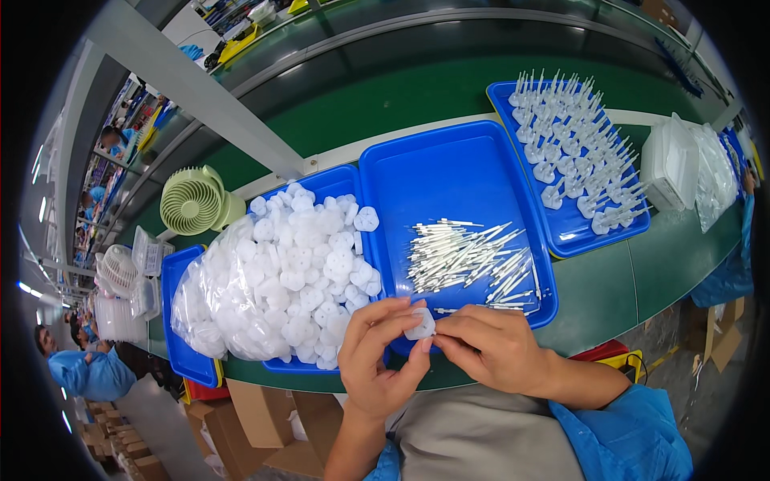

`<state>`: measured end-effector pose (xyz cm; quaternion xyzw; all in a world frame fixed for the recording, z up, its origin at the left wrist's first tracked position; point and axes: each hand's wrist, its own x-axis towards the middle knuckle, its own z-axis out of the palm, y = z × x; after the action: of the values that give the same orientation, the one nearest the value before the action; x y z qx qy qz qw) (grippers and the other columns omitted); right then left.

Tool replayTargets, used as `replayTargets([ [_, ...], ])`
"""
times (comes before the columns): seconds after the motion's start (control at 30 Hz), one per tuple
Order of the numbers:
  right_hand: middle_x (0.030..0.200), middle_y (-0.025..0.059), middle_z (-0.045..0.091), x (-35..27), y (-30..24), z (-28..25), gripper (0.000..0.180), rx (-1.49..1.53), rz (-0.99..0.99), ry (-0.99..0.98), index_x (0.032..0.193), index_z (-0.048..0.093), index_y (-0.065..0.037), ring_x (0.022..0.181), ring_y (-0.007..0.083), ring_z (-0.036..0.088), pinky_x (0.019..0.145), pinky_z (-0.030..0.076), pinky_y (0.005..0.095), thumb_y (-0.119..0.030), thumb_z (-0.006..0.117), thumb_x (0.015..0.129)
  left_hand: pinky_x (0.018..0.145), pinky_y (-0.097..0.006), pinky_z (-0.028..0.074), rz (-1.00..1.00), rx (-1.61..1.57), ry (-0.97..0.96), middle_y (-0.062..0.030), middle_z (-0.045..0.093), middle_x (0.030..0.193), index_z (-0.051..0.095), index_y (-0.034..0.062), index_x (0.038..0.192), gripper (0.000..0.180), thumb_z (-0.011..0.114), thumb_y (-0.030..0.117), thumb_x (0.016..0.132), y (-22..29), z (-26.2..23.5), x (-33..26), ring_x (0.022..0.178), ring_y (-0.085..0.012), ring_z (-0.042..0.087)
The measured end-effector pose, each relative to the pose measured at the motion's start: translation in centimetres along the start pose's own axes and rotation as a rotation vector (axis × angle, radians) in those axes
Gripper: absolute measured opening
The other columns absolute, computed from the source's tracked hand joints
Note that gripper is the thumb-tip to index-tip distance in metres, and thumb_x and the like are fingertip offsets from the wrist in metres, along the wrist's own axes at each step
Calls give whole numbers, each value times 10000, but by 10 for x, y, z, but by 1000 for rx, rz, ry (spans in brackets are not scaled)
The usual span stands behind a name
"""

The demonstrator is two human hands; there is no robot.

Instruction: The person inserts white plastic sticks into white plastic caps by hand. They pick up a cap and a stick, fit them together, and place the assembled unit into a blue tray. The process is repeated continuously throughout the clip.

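My left hand [385, 353] grips a small translucent white plastic disc [421, 325] between thumb and fingers, over the front edge of the middle tray. From the right, my right hand [497, 349] meets the disc's edge with thumb and forefinger pinched. Whatever those fingertips hold, if anything, is hidden. Just beyond my hands, a pile of thin white rods [457, 256] lies in the middle blue tray [441, 176]. Many similar white discs [313, 256] heap up in the left blue tray [341, 183], partly spilling from a clear plastic bag [212, 297].
At the right, a blue tray [573, 242] holds rows of discs with rods standing upright in them. White plastic containers [672, 164] sit beyond it. A green fan [196, 200] stands at the left on the green table [597, 301]. Cardboard boxes [261, 413] lie below.
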<state>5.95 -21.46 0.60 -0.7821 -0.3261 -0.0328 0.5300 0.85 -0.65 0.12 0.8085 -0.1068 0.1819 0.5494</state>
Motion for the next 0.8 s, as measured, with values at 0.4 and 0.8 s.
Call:
replayTargets([
  [0.4, 992, 103, 676, 13, 22, -11, 158, -491, 28, -190, 1021, 737, -64, 972, 332, 656, 866, 528, 440, -129, 846, 927, 945, -329, 632, -152, 20, 116, -193, 699, 1277, 656, -61, 1224, 165, 728, 12, 1095, -9, -4, 0, 1141, -252, 787],
  [0.8, 955, 141, 731, 16, 5, -9, 146, 52, 122, -62, 1109, 722, -18, 792, 336, 737, 663, 568, 426, -46, 800, 990, 931, -309, 639, -417, -403, 170, -172, 791, 1209, 631, -81, 1437, 326, 683, -16, 1123, 4, 7, 0, 1074, -200, 802],
])
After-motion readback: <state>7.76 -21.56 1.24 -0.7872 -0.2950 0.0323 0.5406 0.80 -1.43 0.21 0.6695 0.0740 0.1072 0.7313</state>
